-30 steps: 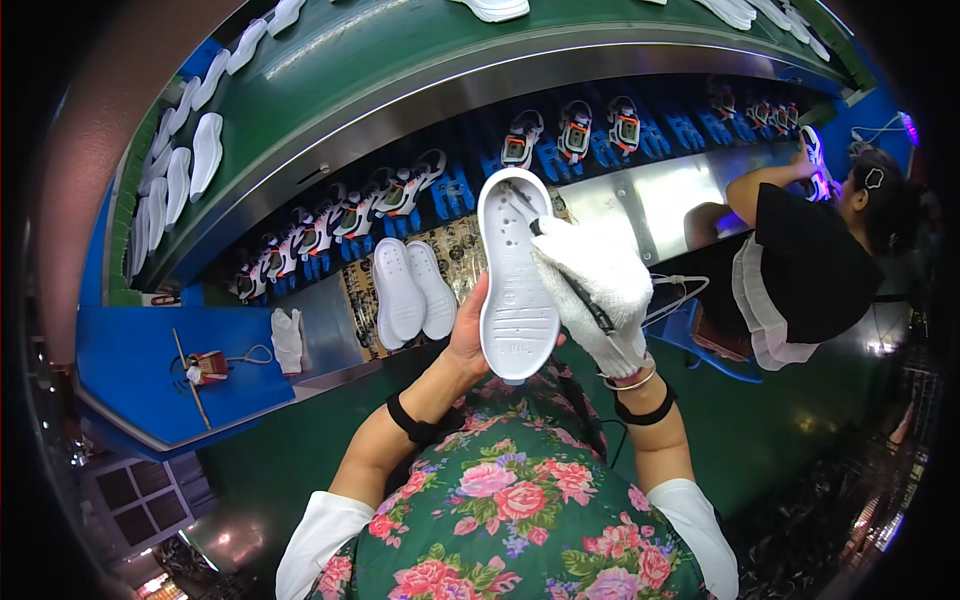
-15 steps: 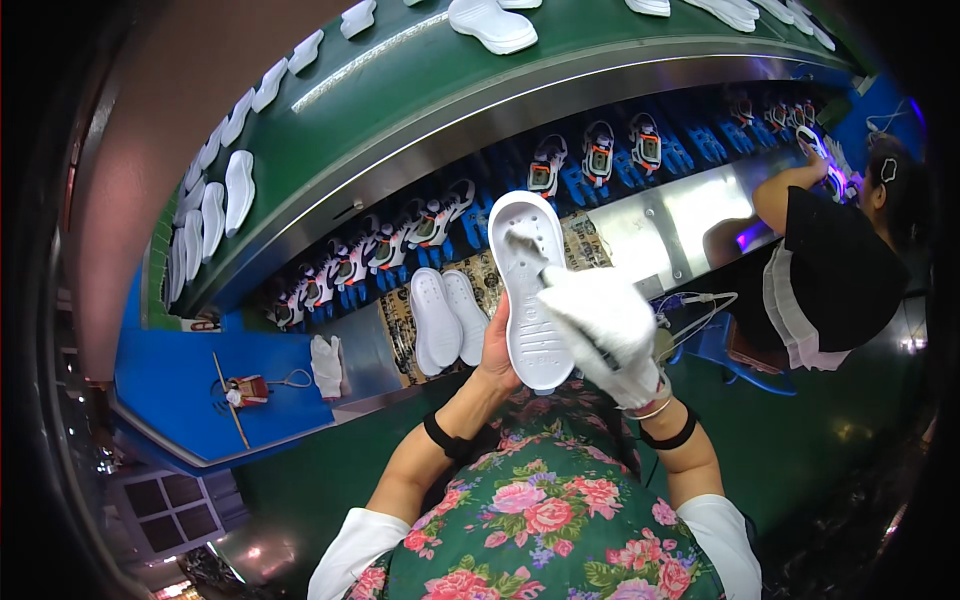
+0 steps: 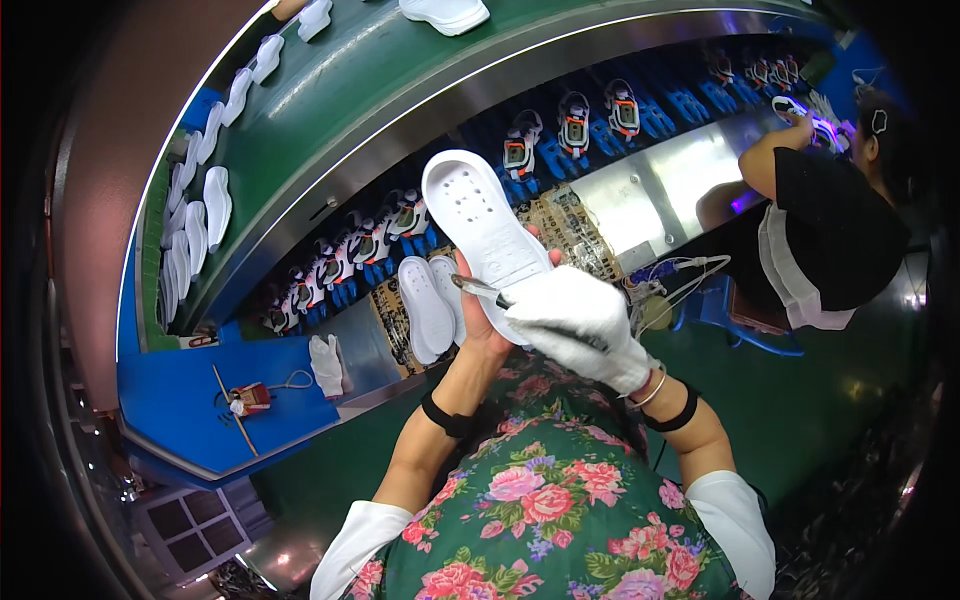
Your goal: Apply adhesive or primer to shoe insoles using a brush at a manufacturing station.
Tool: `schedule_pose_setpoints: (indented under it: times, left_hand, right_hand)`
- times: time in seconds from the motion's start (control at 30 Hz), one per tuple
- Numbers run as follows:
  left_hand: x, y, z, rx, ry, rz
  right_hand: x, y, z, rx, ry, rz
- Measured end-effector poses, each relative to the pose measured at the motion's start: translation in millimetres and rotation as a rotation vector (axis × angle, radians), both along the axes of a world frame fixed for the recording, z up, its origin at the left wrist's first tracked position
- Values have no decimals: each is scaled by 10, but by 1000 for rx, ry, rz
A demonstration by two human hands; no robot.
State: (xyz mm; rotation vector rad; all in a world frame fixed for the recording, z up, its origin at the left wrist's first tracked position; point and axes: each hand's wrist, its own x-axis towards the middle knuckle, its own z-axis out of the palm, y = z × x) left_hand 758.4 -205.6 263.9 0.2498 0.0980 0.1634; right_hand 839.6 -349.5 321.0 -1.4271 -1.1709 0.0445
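A white shoe sole (image 3: 474, 205), its hollow inner face turned up, rests tilted in my bare left hand (image 3: 480, 318), whose fingers wrap round it from below. My right hand (image 3: 585, 325), in a white glove, is closed on a small brush (image 3: 474, 287) over the left edge of the sole's near part. That brush is partly hidden by the glove, and whether its tip touches the sole I cannot tell. Beside my left hand, a second white sole (image 3: 424, 310) lies next to another, partly covered sole (image 3: 446, 275) on a taped brown surface (image 3: 568, 225).
Beyond runs a green conveyor belt (image 3: 340, 75) bearing several white soles. Under it, white-and-orange shoe uppers (image 3: 574, 125) stand on a blue rack. To the left is a blue table (image 3: 170, 400) with a white glove (image 3: 326, 365). A person (image 3: 830, 210) works at the right.
The sole has tilted, its far end swinging left. My gloved right hand and the brush have moved toward the sole's near left edge. The view has shifted slightly.
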Motion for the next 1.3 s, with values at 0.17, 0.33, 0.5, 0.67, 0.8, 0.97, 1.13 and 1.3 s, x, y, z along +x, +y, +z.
schedule_pose_setpoints:
  times: [0.17,0.33,0.5,0.67,0.8,0.97,1.13,1.3]
  left_hand:
    - [44,-46,72,-135,61,117]
    - [61,109,21,-47,-78,-35]
    - [112,71,126,-104,56,90]
    - [98,309,-3,-24,-176,-137]
    - [36,294,89,-23,-31,-14]
    - [108,380,42,-27,-118,-108]
    - [110,413,132,59,-110,-177]
    - [238,536,49,31,-180,-247]
  right_hand:
    - [117,-27,47,48,-26,-111]
    - [19,-68,1,23,-92,76]
    - [144,-72,-49,45,78,-7]
    - [16,-115,45,-42,1,218]
    - [86,-116,20,-83,215,137]
    - [-40,-110,-15,-45,-111,201]
    - [38,-132,-50,-105,223,149]
    - [38,-73,-13,-44,-134,186]
